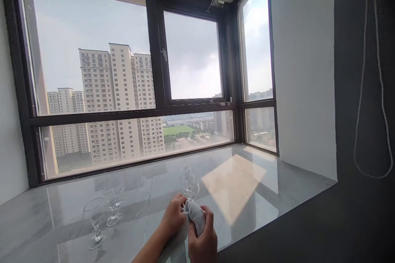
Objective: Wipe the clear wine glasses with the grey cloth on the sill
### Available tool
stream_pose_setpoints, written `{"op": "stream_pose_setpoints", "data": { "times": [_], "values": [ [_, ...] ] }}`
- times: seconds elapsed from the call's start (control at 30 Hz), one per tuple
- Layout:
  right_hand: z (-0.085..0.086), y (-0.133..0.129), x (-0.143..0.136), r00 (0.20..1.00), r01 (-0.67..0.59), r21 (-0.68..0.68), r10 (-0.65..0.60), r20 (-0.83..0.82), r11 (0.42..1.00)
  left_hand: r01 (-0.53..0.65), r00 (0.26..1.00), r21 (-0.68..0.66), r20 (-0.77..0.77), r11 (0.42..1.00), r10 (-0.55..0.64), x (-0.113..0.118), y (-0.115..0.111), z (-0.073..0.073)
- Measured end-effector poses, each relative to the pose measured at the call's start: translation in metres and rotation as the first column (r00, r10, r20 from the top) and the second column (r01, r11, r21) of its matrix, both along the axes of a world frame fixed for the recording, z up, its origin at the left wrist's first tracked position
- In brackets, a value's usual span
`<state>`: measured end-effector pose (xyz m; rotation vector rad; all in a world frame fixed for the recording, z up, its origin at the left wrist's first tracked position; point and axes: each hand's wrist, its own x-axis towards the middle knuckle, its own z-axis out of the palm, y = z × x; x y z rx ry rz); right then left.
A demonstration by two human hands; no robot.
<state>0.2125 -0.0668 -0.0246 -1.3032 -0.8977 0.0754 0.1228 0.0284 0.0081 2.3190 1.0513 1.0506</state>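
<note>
My right hand point(203, 236) is closed around a bunched light grey cloth point(196, 216), thumb on the near side. Against the cloth's left edge, my left hand point(175, 215) has its fingers curled in; what they grip is hidden. Just beyond the cloth shows a clear stemmed glass point(193, 188), its lower part covered, so I cannot tell whether it stands or is held. Another clear glass point(185, 171) is behind it. Off to the left, a stemmed glass point(97, 222) stands upright, with a second stemmed glass point(113, 209) close behind.
The glossy grey windowsill point(129, 242) reflects the window and carries a bright sunlit patch point(234, 185) to the right. Dark window frames point(191, 106) run along the back. A dark wall point(354, 222) and hanging cord point(358, 131) are at the right.
</note>
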Motion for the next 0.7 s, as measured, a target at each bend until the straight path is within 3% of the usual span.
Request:
{"op": "stream_pose_setpoints", "data": {
  "times": [0.5,0.7],
  "values": [
    [-0.0053,0.0044,-0.0007,1.000,0.024,0.013,-0.023,-0.020,1.000,0.054,0.993,0.008,0.100,0.999,-0.055,0.0008,0.0048,-0.0025],
    [-0.0051,0.0051,-0.0007,1.000,0.025,0.008,-0.025,-0.013,1.000,0.042,0.997,0.010,0.065,0.999,-0.043,0.0004,0.0048,-0.0013]
  ]
}}
